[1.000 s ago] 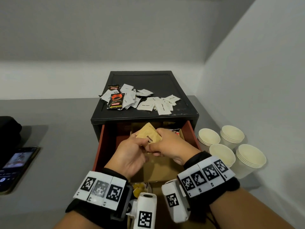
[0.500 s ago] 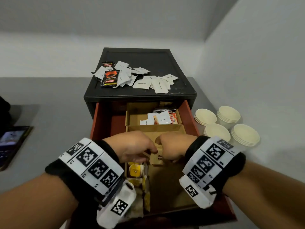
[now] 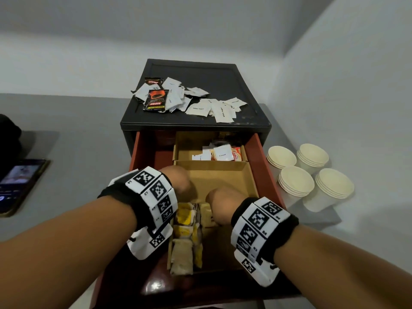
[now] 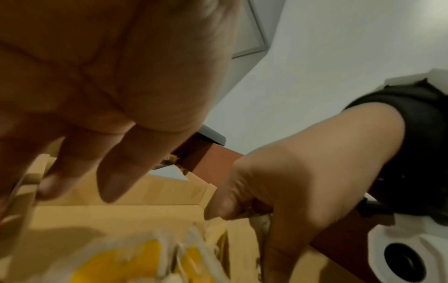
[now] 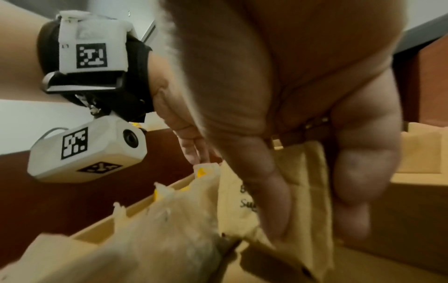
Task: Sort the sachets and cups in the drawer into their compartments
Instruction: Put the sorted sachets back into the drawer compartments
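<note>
The red drawer (image 3: 265, 175) stands pulled out, with cardboard compartments inside. My right hand (image 3: 220, 204) reaches into the near compartment and pinches a small stack of brown sugar sachets (image 5: 308, 191) between thumb and fingers, next to the tea bags (image 3: 185, 216) with yellow tags. My left hand (image 3: 178, 181) hovers just left of it, fingers (image 4: 116, 181) straight and pointing down, and its fingertips touch the top of a tea bag (image 5: 203, 170). White sachets (image 3: 198, 108) and black coffee sachets (image 3: 156, 100) lie on the cabinet top. Paper cups (image 3: 312, 181) stand in stacks to the right.
The back compartment (image 3: 185, 152) holds cream and coffee-creamer sachets. The middle compartment (image 3: 223, 179) shows bare cardboard. A phone (image 3: 20, 184) lies on the grey table at far left. A wall runs close along the right, behind the cups.
Both hands came down from over the drawer's back towards its near end. The brown sachets went down into the near compartment with the right hand. The left hand let go of them.
</note>
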The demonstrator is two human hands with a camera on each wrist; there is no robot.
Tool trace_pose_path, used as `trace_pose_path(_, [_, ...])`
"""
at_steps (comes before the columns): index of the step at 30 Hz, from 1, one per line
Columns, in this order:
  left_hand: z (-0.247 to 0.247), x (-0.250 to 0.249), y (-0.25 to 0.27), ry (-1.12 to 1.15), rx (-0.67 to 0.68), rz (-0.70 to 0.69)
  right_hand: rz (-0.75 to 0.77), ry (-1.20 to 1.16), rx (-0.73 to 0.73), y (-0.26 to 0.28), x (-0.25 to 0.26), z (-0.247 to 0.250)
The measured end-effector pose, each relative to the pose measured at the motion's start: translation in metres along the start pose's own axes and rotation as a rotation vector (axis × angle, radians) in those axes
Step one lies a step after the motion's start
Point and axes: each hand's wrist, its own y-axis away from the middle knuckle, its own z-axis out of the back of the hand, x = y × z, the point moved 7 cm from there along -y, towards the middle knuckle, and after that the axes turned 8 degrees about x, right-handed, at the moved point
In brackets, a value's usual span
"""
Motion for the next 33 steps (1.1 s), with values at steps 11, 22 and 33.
trace_pose_path(11, [0.003,0.008,-0.013,0.174,-0.066,-0.006,0.006,0.014,-0.062,0.007,-0.003,0.002])
trace_pose_path(22, [0.003,0.005,-0.011,0.06,-0.026,0.011,-0.175,-0.182,-0.11,0.005,-0.024,-0.005])
trace_pose_path(33, [0.001,-0.037,-0.003,0.019,-0.099,-0.142,-0.201,-0.329,-0.109,0.0,-0.025,-0.009])
